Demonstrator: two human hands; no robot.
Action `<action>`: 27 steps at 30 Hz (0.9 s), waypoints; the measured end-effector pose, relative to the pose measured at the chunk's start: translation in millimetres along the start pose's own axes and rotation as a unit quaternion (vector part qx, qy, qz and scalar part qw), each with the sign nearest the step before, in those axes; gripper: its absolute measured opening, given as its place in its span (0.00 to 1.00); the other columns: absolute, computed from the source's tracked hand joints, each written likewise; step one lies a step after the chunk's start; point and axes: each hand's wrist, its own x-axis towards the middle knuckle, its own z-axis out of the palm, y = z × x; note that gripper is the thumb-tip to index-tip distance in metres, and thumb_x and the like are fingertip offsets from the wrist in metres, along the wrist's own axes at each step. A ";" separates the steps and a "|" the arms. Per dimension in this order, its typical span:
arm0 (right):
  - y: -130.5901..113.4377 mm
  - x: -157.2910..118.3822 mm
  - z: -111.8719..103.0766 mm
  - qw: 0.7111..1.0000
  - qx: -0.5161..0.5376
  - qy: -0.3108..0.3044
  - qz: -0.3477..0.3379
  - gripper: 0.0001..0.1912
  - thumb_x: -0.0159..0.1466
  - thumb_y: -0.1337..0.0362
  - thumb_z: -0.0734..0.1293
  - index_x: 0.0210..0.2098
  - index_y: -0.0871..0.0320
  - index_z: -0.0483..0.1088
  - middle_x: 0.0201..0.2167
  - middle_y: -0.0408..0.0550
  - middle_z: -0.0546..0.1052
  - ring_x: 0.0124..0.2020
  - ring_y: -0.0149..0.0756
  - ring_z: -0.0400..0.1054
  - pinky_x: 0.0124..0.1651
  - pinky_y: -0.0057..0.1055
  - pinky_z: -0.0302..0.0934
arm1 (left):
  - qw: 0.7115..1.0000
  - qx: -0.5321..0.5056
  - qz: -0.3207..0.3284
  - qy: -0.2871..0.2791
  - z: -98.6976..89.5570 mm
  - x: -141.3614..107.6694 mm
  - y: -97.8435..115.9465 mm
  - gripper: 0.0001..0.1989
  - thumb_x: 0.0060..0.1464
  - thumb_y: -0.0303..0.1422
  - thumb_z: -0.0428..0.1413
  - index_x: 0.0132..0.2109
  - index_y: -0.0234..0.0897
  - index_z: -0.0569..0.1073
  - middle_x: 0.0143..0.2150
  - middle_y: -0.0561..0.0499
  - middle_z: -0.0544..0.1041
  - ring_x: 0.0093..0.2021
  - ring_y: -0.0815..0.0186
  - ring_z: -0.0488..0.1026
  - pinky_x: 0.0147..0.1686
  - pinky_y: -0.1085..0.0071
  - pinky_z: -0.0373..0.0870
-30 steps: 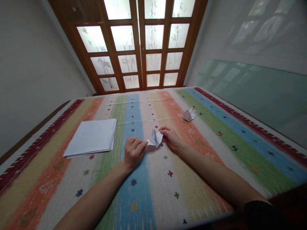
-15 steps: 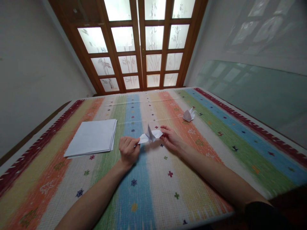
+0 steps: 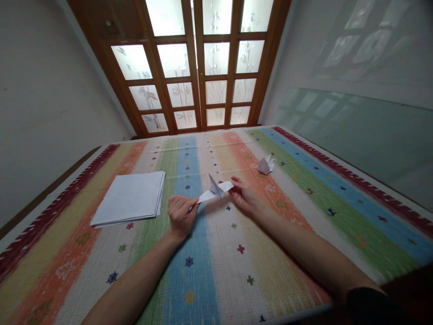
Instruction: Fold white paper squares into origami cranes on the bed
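A small white folded paper figure (image 3: 216, 188) is stretched between my two hands, with a pointed middle part standing up. My left hand (image 3: 182, 214) pinches its left tip between thumb and fingers. At the right tip, the thumb and fingers of my right hand (image 3: 242, 193) are closed on the paper. Farther back to the right, a folded paper crane (image 3: 266, 165) rests on the striped tablecloth (image 3: 230, 253).
A stack of white paper sheets (image 3: 128, 198) lies on the cloth left of my left hand. Beyond the table's far edge stand wooden doors (image 3: 199, 76) with frosted panes. A glass panel (image 3: 355, 131) leans along the right wall.
The folded paper has tilted, its right end higher, and its upright middle part now leans to the right. My right hand has shifted slightly to the right. Both hands keep their hold.
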 end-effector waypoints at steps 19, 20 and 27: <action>5.1 -26.4 30.2 0.980 -0.184 -0.053 0.048 0.18 0.51 0.61 0.74 0.37 0.55 0.64 0.21 0.34 0.67 0.20 0.26 0.61 0.22 0.23 0.54 | 0.863 -0.379 -0.299 -0.152 11.4 2.7 4.1 0.31 0.47 0.56 0.59 0.50 0.38 0.76 0.42 0.45 0.76 0.32 0.65 0.71 0.32 0.69 0.67; 6.6 -28.1 31.8 0.978 -0.192 -0.065 0.059 0.19 0.51 0.61 0.74 0.37 0.55 0.64 0.21 0.34 0.67 0.20 0.26 0.61 0.22 0.23 0.53 | 0.846 -0.401 -0.303 -0.177 12.5 3.7 6.2 0.29 0.45 0.53 0.61 0.50 0.39 0.76 0.44 0.44 0.76 0.32 0.66 0.71 0.31 0.69 0.67; 11.8 -33.5 36.7 0.966 -0.218 -0.113 0.077 0.17 0.53 0.60 0.72 0.37 0.56 0.63 0.17 0.31 0.63 0.15 0.21 0.52 0.17 0.21 0.42 | 0.809 -0.432 -0.299 -0.263 7.6 9.1 27.8 0.09 0.46 0.39 0.64 0.33 0.39 0.81 0.42 0.45 0.78 0.34 0.65 0.72 0.31 0.69 0.66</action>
